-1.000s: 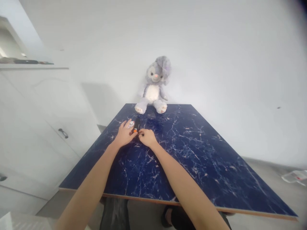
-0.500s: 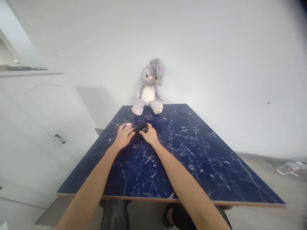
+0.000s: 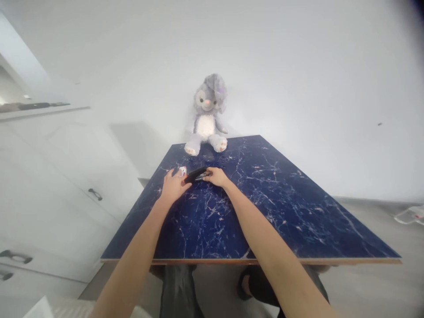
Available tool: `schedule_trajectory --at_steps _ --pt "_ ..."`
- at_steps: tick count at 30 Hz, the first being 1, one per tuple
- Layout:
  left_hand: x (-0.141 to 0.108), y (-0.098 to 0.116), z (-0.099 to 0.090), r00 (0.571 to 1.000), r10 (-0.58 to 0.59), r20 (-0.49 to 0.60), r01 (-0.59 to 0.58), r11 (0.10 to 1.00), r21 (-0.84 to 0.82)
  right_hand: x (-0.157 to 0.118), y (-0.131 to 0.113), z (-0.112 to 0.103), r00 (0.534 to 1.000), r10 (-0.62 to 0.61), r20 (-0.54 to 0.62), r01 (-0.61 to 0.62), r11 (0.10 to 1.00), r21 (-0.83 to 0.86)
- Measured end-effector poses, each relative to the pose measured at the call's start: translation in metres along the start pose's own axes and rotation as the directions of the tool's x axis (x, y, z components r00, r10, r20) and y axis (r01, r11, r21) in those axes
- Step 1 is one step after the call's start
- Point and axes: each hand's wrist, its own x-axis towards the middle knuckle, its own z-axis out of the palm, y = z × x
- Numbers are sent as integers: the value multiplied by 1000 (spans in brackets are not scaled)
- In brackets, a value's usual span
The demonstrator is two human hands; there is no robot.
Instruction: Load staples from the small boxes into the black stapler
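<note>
A long black case (image 3: 194, 175) lies slantwise over the blue table, between my two hands. My left hand (image 3: 173, 187) grips its left end, thumb on the near side. Just beyond those fingers is a small white box (image 3: 183, 171) with red marks, partly covered by them. My right hand (image 3: 217, 176) is closed at the case's right end, its fingertips on a slim, shiny dark item (image 3: 202, 176) along the near side of the case. What that item is stays too small to make out.
A grey plush rabbit (image 3: 207, 119) sits at the table's far edge against the white wall. The blue marbled table (image 3: 265, 212) spreads around my arms. White cabinets (image 3: 49, 190) with dark handles stand at left. A clear plastic object (image 3: 410, 215) lies on the floor at right.
My right hand has shifted right along the case, and more of the shiny dark item shows beside it. The left hand keeps its grip. The view has turned slightly.
</note>
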Motion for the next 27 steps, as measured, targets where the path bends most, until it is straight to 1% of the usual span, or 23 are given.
schedule_trajectory --at_steps 2,4,8,10,12,15,17,19,24,27 --pt "3 8 -4 1000 28 -1 -28 999 17 4 1 -3 999 -10 48 9 1000 28" --pt "6 17 -4 999 28 -15 -28 999 39 7 2 -7 995 -27 95 22 998 51" --pt "6 30 11 989 -47 -137 56 997 61 10 6 -17 981 -63 181 52 997 64" --pt "6 32 19 983 -47 -179 55 998 38 11 7 -22 974 -80 211 67 996 65" --pt "6 30 24 982 -39 -183 38 999 -9 11 9 -25 970 -77 233 60 995 77" --pt "7 27 28 983 -60 -176 52 997 -52 11 11 -28 963 -42 265 12 993 116" --pt "7 27 28 981 -69 -180 64 997 -34 10 12 -29 961 -37 274 1 991 131" --pt "6 27 28 981 -63 -186 64 998 -1 8 13 -30 962 -52 266 19 992 126" --pt "7 28 27 979 -56 -197 64 997 35 2 15 -29 970 -119 214 113 993 43" --pt "8 28 27 977 -54 -207 58 998 16 2 12 -27 975 -116 188 118 993 3"
